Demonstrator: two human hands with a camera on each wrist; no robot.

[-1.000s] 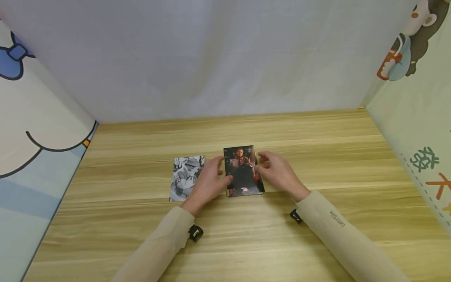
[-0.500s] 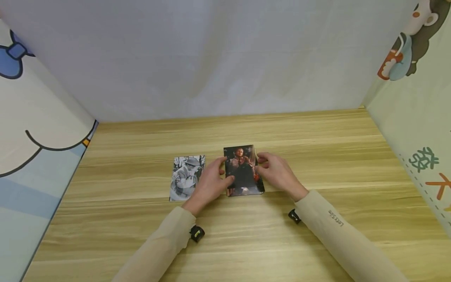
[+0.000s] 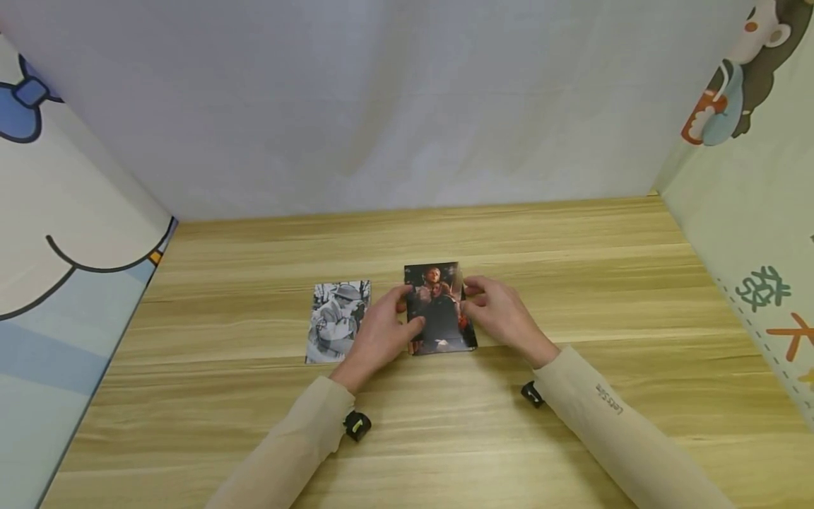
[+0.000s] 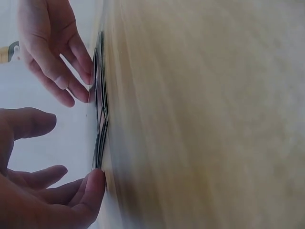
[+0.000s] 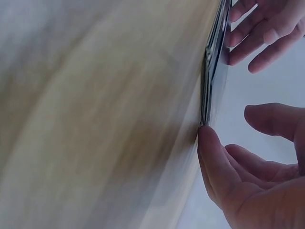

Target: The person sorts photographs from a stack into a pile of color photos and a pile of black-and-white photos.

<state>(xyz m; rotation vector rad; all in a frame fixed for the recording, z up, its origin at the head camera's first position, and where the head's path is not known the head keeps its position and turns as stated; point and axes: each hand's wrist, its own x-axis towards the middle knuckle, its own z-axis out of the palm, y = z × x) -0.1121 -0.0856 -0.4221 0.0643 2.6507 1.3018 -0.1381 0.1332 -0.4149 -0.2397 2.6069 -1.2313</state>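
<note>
Both the left hand (image 3: 381,329) and the right hand (image 3: 504,311) are loosely spread, fingertips touching opposite sides of the uneven photo stack (image 3: 440,317) on the table (image 3: 242,283), right of the black-and-white photo (image 3: 332,325). Light, equal inward pressure should align the photo stack's edges without bowing it.

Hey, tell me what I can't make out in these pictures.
Head view: the black-and-white picture's lower right corner, covered by the left hand.
Head view: most of the lower pictures in the stack, hidden by its top picture.
Head view: the upper sleeves, cut off by the bottom edge.
Both wrist views: how many pictures are stacked; their edges blur together.
</note>
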